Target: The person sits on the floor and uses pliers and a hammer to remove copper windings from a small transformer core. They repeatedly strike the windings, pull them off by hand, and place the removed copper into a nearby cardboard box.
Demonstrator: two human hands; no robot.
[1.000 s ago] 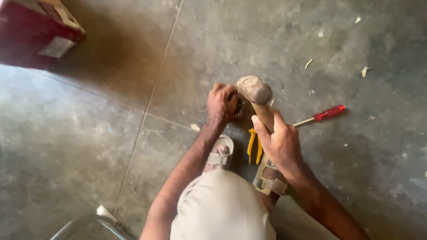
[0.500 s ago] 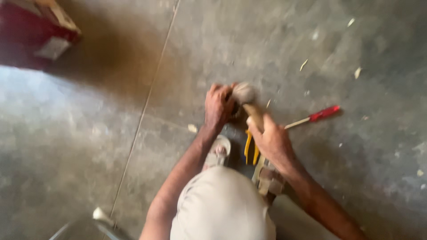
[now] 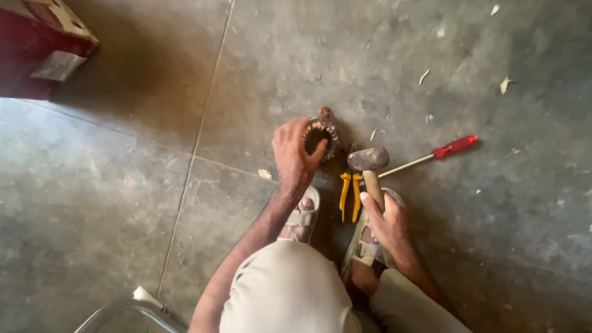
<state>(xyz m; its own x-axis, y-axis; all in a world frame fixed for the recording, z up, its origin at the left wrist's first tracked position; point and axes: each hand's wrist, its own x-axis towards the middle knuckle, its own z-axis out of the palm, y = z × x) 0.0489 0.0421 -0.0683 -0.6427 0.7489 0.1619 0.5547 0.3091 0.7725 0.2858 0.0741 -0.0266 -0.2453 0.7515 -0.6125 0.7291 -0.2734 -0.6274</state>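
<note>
Though rusty, toothed ring (image 3: 320, 137) upright.

Left hand (image 3: 295, 154) gripping; right hand (image 3: 387, 223) clenched.

We work on a grey concrete floor (image 3: 111, 203) crossed by thin joint lines. On it lie a red-handled screwdriver (image 3: 431, 155) and yellow-handled pliers (image 3: 349, 195), side by side near the floor's centre. A round toothed metal part (image 3: 320, 137) rests just beyond them. Pale wood chips (image 3: 505, 85) are scattered toward the far right corner. A red box (image 3: 37, 49) sits at the far left corner.
</note>
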